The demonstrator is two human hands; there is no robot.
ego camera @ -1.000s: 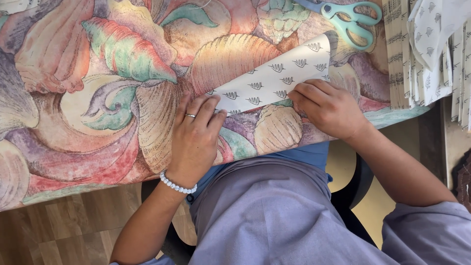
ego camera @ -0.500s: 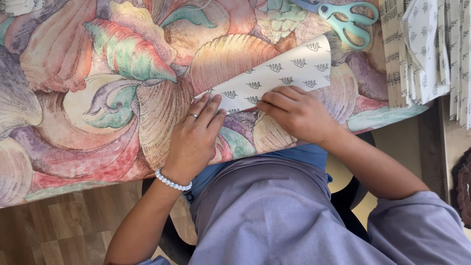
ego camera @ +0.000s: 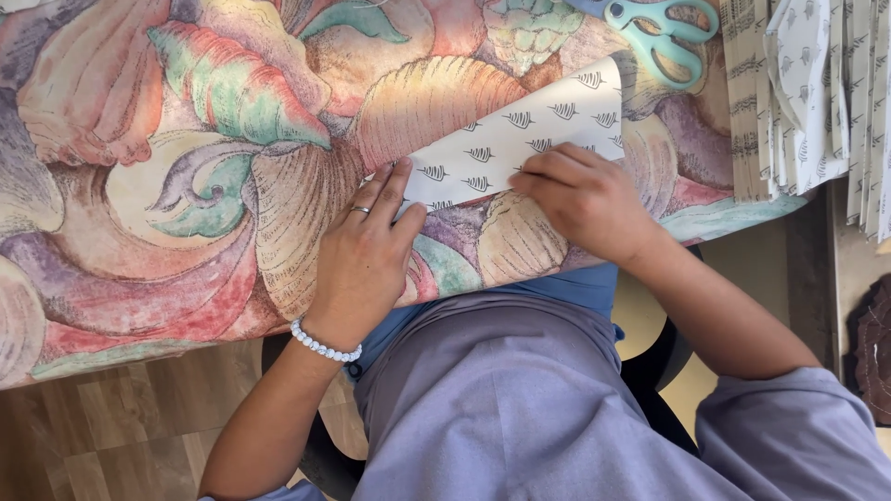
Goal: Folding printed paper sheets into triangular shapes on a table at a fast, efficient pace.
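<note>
pressing flat, not clasping: left hand (ego camera: 364, 252) lying palm-down with fingers extended, fingertips (ego camera: 401, 170) pinning the near left corner of the folded patterned paper (ego camera: 520, 139); right hand (ego camera: 583, 198) curled loosely, knuckles up, bearing down on the lower edge of the same sheet. nothing enclosed in either hand.

locating the paper: lying slantwise on the shell-print tablecloth (ego camera: 186, 186), near the table's front edge, just ahead of both hands, its upper right corner pointing toward the scissors (ego camera: 661, 35).

judging the risks: sheet sliding on the smooth cloth if pressure from the two hands is uneven, giving a skewed crease; cloth bunching under the palms and dragging the sheet off line; lower edge riding over the table's front edge, being so near it.

noting further items, moving away: teal-handled scissors resting at the far edge, well apart from the hands; stack of patterned paper pieces (ego camera: 798, 93) at the far right, white and grey with small dark marks, standing in upright rows, overhanging the cloth's edge. no labels or signs legible.
</note>
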